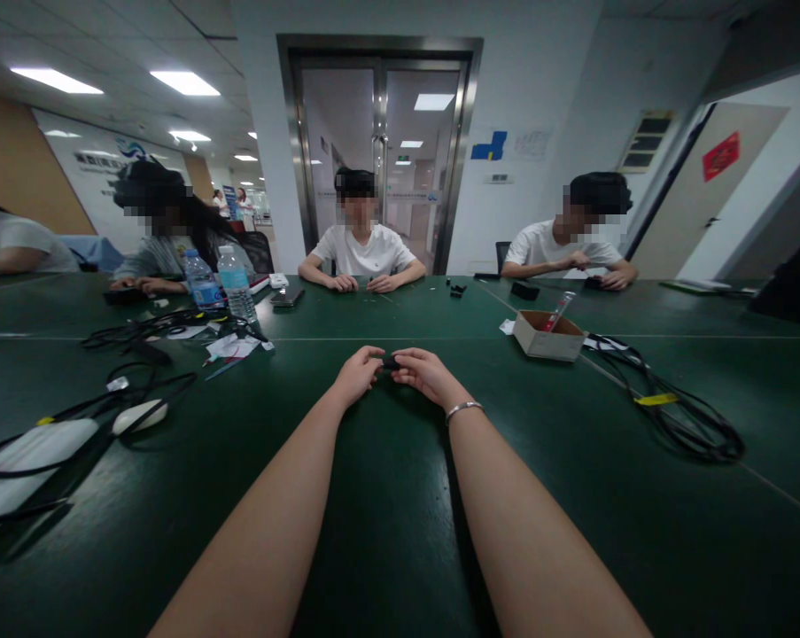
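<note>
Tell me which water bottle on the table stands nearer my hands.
The right-hand bottle, with the white cap and pale label; the blue-labelled bottle stands just left of it, farther from your left hand.

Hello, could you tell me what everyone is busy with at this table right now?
The person wearing the camera has both arms stretched out over the green table, with the left hand and the right hand together pinching a small black part. It is too small to identify. Across the table, three other people sit with their hands on small items too. A small cardboard box sits to the right, two water bottles to the left, and black cables lie on both sides.
</note>
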Demonstrator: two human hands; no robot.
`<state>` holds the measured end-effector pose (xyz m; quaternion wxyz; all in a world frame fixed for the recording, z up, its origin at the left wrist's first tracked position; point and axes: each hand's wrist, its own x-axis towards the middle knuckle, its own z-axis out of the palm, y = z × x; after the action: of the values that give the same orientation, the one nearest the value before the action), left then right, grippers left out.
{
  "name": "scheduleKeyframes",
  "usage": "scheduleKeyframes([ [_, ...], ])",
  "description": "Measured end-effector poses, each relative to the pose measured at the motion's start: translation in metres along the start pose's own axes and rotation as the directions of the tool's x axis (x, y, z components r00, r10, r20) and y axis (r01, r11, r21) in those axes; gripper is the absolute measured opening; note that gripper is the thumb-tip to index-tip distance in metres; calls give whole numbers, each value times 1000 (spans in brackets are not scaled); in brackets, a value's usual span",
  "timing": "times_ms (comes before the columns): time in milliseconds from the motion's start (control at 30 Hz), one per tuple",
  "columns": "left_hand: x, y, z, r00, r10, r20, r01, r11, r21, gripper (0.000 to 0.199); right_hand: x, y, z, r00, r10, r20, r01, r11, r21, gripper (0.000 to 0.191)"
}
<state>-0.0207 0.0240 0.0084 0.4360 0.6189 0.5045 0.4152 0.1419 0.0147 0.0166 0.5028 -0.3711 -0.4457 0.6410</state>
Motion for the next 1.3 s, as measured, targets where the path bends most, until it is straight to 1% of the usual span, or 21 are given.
scheduleKeyframes([
  [133, -1, 1, 0, 1000, 12, 28, -12, 1000, 14, 29, 0, 0, 0, 1000, 3, 7, -3, 1000, 0, 8],
  [300, -1, 3, 0, 1000, 4, -1, -4, 1000, 13, 27, 1, 0, 0, 1000, 4, -2, -4, 1000, -2, 8],
  [367, -1, 2, 0, 1000, -8, 11, 8, 1000, 4, 27, 1, 0, 0, 1000, 3, -2, -3, 1000, -3, 7],
  [467, 0, 1, 0, 999, -10, 36, 9, 1000, 15, 28, 1, 1, -1, 1000, 1, 2, -1, 1000, 1, 8],
  [633, 3, -4, 0, 1000, 5, 17, -5, 1000, 3, 28, 3, 2, -2, 1000, -3, -4, 3, 1000, 10, 10],
  [900, 5, -8, -1, 998, 30, 50, -31, 999, 24, 28, 2, 1, -1, 1000, 6, -11, -6, 1000, -1, 8],
  [1067, 6, -9, 0, 998, 17, 56, -19, 999, 33, 28, 3, 1, -2, 1000, -1, 5, 1, 1000, -3, 8],
  [1300, 5, -9, -2, 998, 28, 55, -31, 999, 38, 28, 3, 2, -2, 1000, 1, -4, -1, 1000, -2, 9],
])
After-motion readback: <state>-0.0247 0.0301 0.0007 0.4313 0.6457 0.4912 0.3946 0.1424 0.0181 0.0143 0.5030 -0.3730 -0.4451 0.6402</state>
